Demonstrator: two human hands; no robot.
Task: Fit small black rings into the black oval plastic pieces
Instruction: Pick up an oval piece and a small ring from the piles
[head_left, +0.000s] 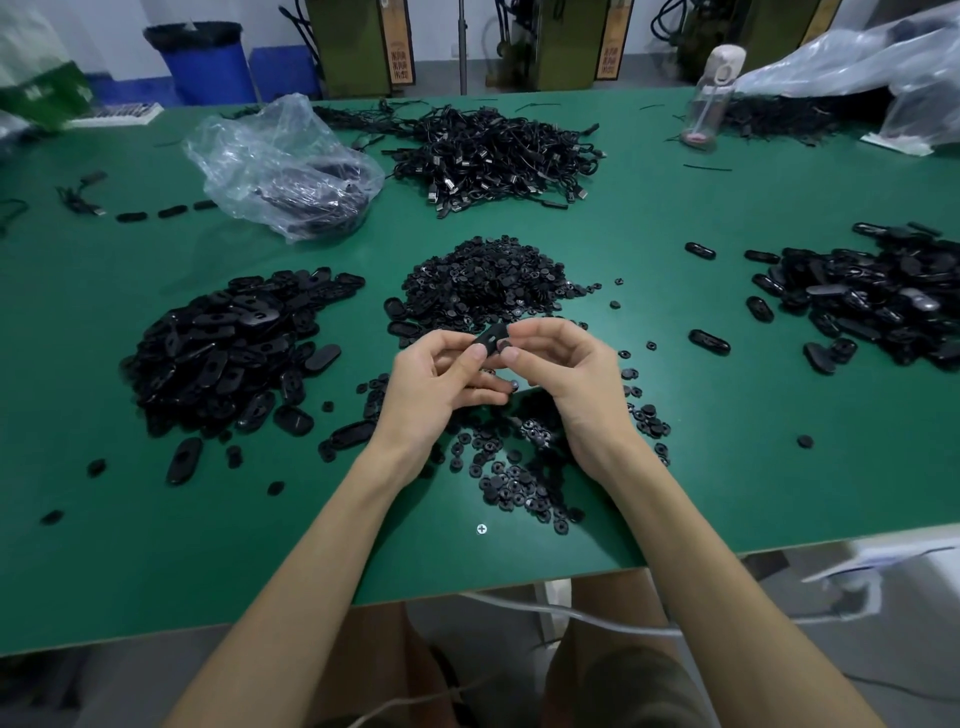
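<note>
Left hand: oval piece gripped above the desk; right hand: small ring apparently pinched at the piece's hole; ring best kept square and pressed evenly until seated. Piece: matt black, flat, round-ended; ring pile just beyond; oval heap at left.

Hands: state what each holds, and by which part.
Left hand pinches the oval piece by its lower-left end. Right hand pinches what looks like a ring at the piece's other end.
</note>
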